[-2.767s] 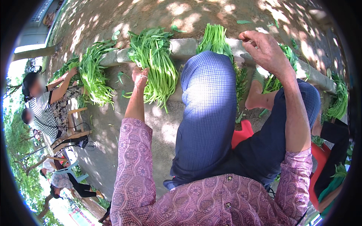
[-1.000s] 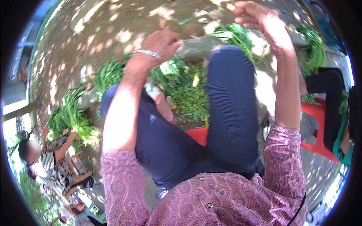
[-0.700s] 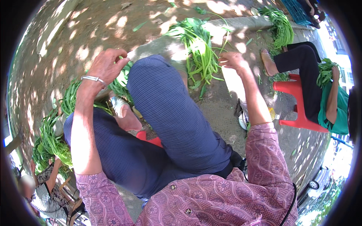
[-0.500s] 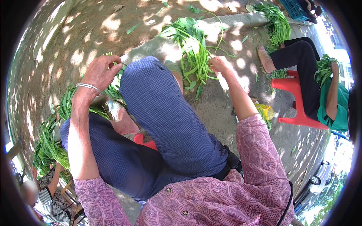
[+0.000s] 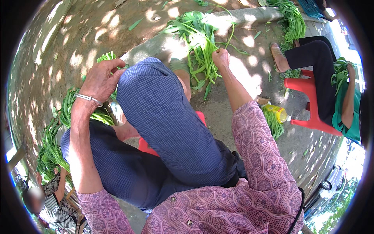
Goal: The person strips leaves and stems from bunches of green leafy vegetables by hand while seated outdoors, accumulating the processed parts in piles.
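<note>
Bent over my raised knee, my left hand [image 5: 102, 80] wears a metal bangle and has its fingers curled. Pale green stem ends [image 5: 107, 57] stick out beyond its knuckles, and more green shows beneath it; the hand appears closed around this bunch, though the palm is hidden. My right hand [image 5: 221, 58] is closed at the right edge of a loose heap of leafy greens [image 5: 198, 46], which look like water spinach, gripping stems there. The heap lies past my knee on a pale stone edge, its long stems trailing toward me. Further greens [image 5: 68, 107] lie left of my left forearm.
A red stool [image 5: 147, 147] is under me. Right of my right forearm lie a yellow-labelled bottle [image 5: 281, 114] and a green bunch [image 5: 272, 124]. A co-worker on a red stool [image 5: 307, 101] holds greens [image 5: 339, 73]; another person [image 5: 54, 210] sits lower left beside a pile.
My right hand has moved slightly left and up against the heap, its fingers closing. Stem ends now show above my left hand, which has shifted slightly left. The view has shifted a little.
</note>
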The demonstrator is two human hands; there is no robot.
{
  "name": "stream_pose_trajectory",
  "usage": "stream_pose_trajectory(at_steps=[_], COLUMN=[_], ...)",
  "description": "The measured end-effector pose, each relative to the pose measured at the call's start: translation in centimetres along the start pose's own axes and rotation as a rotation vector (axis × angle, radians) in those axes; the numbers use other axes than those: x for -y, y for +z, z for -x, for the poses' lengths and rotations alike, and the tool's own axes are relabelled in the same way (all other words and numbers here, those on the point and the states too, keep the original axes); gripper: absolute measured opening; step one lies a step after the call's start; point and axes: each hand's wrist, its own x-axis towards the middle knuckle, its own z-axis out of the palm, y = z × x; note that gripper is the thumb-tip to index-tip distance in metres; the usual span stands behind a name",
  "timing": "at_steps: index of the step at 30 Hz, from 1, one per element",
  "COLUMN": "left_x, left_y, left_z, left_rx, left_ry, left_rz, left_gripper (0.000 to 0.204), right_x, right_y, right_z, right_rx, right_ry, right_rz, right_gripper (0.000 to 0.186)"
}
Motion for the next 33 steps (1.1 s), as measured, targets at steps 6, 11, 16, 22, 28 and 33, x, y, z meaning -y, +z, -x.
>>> stream_pose_trajectory(at_steps=[6,11,16,22,28,33], left_x=[0.3,0.5,-0.2,0.3,0.0,0.7], left_y=[0.4,0.4,0.3,0.8,0.5,1.0], left_z=[0.2,0.0,0.0,0.3,-0.1,-0.1], left_rx=[-0.013,0.008,0.026,-0.002,0.006,0.000], left_ry=[0.024,0.022,-0.007,0.007,0.031,0.010], left_rz=[0.035,0.034,0.048,0.050,0.044,0.126], left_gripper=[0.027,0.027,0.029,0.027,0.027,0.027], right_x=[1.1,-0.7,-3.4,-0.7,-0.1,-0.2], right_y=[-0.1,-0.6,-0.6,0.5,2.7,2.0], right_z=[0.3,-1.4,-1.5,2.3,3.2,2.8], right_rx=[-0.046,-0.127,0.081,0.154,-0.005,0.035], right_ry=[0.054,-0.117,-0.103,-0.102,-0.065,-0.090], right_rz=[0.009,-0.036,0.018,0.208,0.262,0.197], right_gripper=[0.022,0.022,0.031,0.052,0.071,0.059])
